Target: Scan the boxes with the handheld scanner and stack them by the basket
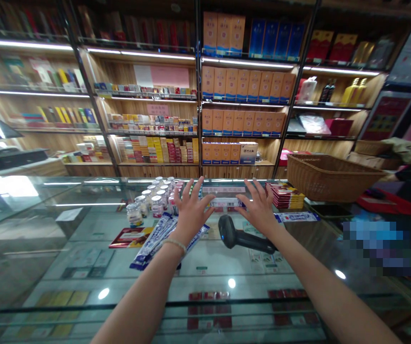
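Note:
Both my hands reach forward over a glass counter [94, 267], fingers spread. My left hand [191, 210] is above the upper end of several blue-and-white long packets [155, 241], which lie fanned out beneath that wrist. My right hand [260, 210] is just beyond a black barcode scanner [243, 235] lying on the glass. Between the two hands is a narrow white-and-blue packet [223, 202]; the thumbs and fingers come near its ends, but whether they touch it I cannot tell. A red-and-gold flat pack [126, 237] lies left of the fanned packets.
Several small jars [157, 205] stand left of my left hand. Stacked red-and-yellow packs [287, 196] and a wicker basket [330, 179] are at the right. Another blue-and-white packet [298, 217] lies by my right forearm. Stocked shelves [200, 86] rise behind the counter.

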A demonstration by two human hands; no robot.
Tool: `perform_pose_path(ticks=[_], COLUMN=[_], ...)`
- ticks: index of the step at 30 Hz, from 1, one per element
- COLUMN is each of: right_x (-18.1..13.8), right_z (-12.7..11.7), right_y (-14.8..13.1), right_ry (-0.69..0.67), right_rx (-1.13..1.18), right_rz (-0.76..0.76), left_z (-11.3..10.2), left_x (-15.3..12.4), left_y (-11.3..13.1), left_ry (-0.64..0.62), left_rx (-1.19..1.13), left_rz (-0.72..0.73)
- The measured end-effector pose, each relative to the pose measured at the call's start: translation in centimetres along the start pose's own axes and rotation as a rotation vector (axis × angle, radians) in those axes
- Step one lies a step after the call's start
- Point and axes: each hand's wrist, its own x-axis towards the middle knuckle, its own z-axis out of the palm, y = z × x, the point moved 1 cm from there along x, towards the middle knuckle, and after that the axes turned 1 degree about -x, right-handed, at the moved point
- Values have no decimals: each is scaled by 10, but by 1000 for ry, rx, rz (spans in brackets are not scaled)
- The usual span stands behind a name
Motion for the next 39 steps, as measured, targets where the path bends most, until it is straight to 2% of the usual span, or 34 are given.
perform_pose_path(ticks=[19,26,31,39], right_x=[-4,-3,-2,-2], right_z=[-9,-7,-5,2], right_y=[0,0,1,3], right_ry=[11,22,14,-67], right_rx=[-5,98,258,418], right_rz=[-42,83,193,269], left_z=[3,2,4,7], left_x=[-2,-1,-1,-3], left_y=[2,5,3,2], left_ry=[-31,-45,13,183], left_rx=[-3,4,24,67], left_rz=[49,47,30,131])
